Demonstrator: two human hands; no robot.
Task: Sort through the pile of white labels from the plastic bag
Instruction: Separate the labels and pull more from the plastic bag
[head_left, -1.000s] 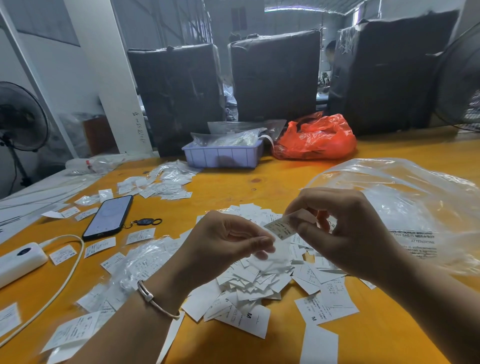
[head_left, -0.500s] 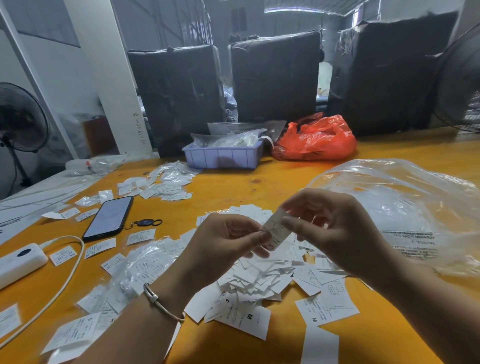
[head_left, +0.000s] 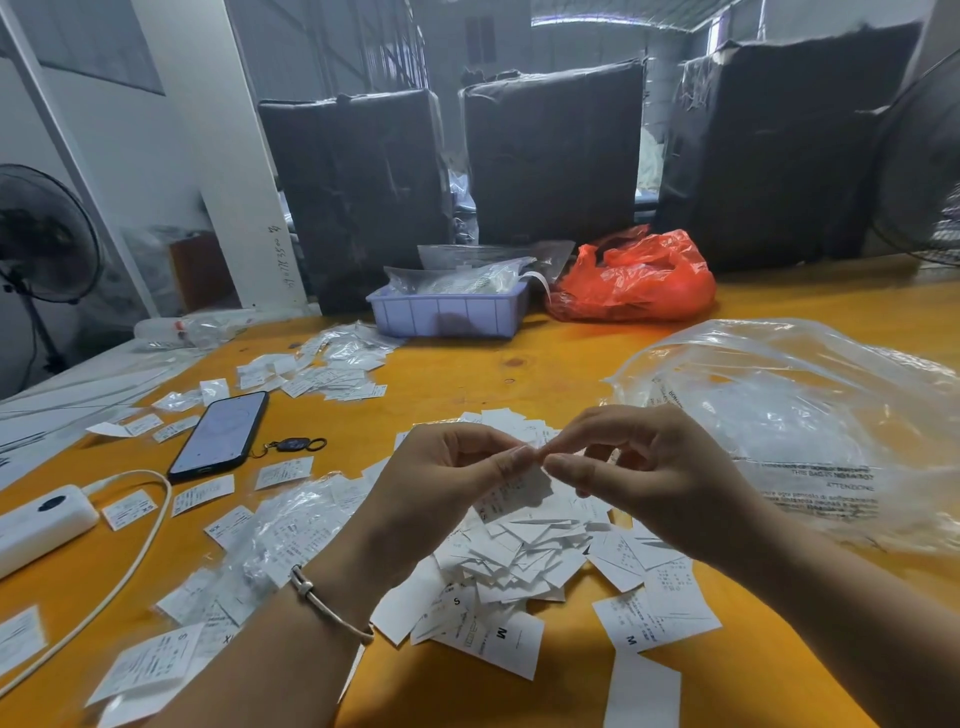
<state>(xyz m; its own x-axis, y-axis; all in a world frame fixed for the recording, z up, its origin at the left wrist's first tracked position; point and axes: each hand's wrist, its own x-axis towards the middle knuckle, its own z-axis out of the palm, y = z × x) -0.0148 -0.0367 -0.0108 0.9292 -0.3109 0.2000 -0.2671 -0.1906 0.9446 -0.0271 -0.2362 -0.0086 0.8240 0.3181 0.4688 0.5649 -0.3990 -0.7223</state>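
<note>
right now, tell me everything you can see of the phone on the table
The dark slim smartphone lies flat and screen up on the orange table, left of the hands and angled diagonally. Its glossy screen shows a faint glow. A small black key fob sits at its right edge; white labels lie scattered around it.

dim interior, skylight glow behind, curved wide-angle edges

My left hand (head_left: 447, 488) and right hand (head_left: 639, 478) meet fingertip to fingertip above the label pile (head_left: 524, 551) on the yellow table (head_left: 545, 364).
</note>
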